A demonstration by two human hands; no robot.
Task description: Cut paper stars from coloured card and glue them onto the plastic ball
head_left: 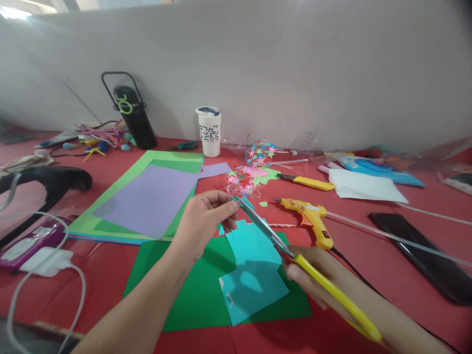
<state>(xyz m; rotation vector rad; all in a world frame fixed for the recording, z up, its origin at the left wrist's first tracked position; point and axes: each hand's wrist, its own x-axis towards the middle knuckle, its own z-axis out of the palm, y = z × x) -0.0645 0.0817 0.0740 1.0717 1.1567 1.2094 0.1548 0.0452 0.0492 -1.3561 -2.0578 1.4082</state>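
- Scissors [275, 240]: in the right hand [300, 278], above the teal paper [254, 246]; long axis slanting from handles at lower right to tips at upper left, tips up to the left hand [208, 216].
- Hands: 2, apart from each other. Right is closed around the scissors near the handles; left has thumb and fingers drawn together at the tips. Whether a sliver of paper sits in that pinch, cannot tell.
- Cup [211, 132]: 1, white, tapered, upright, blue on its lid, dark lettering; contents hidden.
- Bottle [138, 120]: 1, black, cylindrical, looped handle; contents hidden.
- Star decorations: 2 clusters, the rear [260, 153] and the front [241, 183], pink, blue and green stars with clear, shiny plastic.
- Teal paper: flat, notched upper edge, pale marks at lower left; lies over a smooth dark green sheet [184, 290].
- Purple sheet [151, 196]: 4-sided, matte, over green sheets.
- Glue gun [313, 216]: yellow plastic, clear rod at its rear.
- Cutter [313, 184]: slim, ribbed yellow grip, beyond the gun.
- Phone [420, 253]: black, glossy, on the red table [350, 305].
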